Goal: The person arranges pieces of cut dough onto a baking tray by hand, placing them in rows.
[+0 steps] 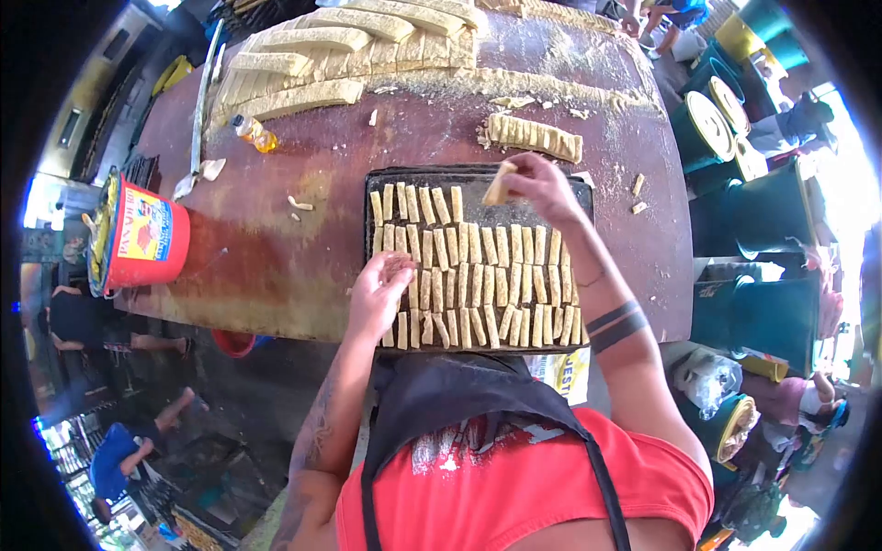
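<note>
Rows of short dough sticks [476, 285] lie on a dark baking tray [514, 217] at the table's front edge. Over the tray's back right part, my right hand [542, 188] pinches a pale dough piece [499, 184] between thumb and fingers. My left hand [384, 280] hovers at or just above the left ends of the middle rows, its fingers curled together; whether it holds anything is hidden. Behind the tray lies a cut row of dough pieces [535, 138]. The back row of sticks covers only the tray's left half.
Long dough strips [312, 39] are piled at the table's back. A small bottle [254, 133] and a long blade [204, 101] lie at the left, near a red bucket [147, 235]. Two loose bits [639, 196] sit right of the tray. Other people are around the table.
</note>
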Demonstrator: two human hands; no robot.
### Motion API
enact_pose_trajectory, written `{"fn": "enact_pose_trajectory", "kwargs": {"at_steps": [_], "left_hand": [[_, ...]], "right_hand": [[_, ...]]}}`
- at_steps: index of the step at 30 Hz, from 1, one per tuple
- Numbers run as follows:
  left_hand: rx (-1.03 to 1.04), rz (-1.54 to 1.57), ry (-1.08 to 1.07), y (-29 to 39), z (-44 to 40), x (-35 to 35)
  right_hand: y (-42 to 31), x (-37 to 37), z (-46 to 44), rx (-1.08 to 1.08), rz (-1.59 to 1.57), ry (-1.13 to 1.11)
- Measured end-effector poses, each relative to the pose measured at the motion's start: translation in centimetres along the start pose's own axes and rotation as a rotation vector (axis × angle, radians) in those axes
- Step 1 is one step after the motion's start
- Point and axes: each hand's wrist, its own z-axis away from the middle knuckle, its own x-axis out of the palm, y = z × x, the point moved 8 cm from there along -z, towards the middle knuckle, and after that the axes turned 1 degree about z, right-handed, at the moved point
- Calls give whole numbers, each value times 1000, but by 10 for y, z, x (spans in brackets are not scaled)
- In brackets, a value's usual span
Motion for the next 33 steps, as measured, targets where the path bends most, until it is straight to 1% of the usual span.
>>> {"fn": "enact_pose_trajectory", "kwargs": {"at_steps": [2, 4, 5, 8, 9, 10, 12, 13, 16, 17, 20, 22, 24, 26, 27, 28, 30, 31, 32, 33], "left_hand": [[37, 6, -67, -4, -4, 7], [54, -134, -127, 1, -2, 7], [61, -102, -134, 2, 0, 4], [75, 3, -101, -5, 7, -14], [80, 39, -76, -7, 7, -22], [77, 69, -58, -8, 9, -30], [63, 124, -24, -10, 15, -42], [32, 57, 9, -5, 18, -44], [11, 96, 10, -10, 14, -43], [9, 96, -2, -9, 15, -42], [19, 85, -18, -2, 15, -37], [36, 54, -31, -4, 11, -35], [19, 34, -27, -6, 9, -28], [18, 20, -47, -4, 8, -18], [26, 19, -61, -3, 9, -12], [35, 19, -72, -2, 10, -8], [44, -8, -67, -1, 11, -4], [40, -38, -62, 0, 12, -3], [39, -68, -60, 1, 12, 0], [7, -80, -48, -2, 11, 0]], "right_hand": [[11, 29, -11, 18, 137, -30], [10, 51, -16, -92, 411, -42], [12, 54, -14, -119, 476, -13], [-1, 56, -6, -388, 549, 63], [-6, 52, -4, -336, 520, 48], [0, 46, -6, -142, 454, 2], [3, 36, -5, -116, 406, -35], [3, 35, -4, -122, 438, -25], [18, 34, 1, -154, 475, 49], [15, 35, 5, -299, 553, 103], [5, 23, 13, -274, 491, 128], [7, 13, 9, -189, 371, 36], [14, 7, 5, -151, 422, 21], [19, 10, 2, -174, 518, 3], [1, 16, 10, -462, 592, 85], [3, 13, 13, -478, 591, 93], [4, -1, 12, -312, 534, 75], [-5, -6, 17, -298, 481, 57], [-2, -12, 17, -214, 481, 32], [4, -12, 14, -195, 547, -24]]}}
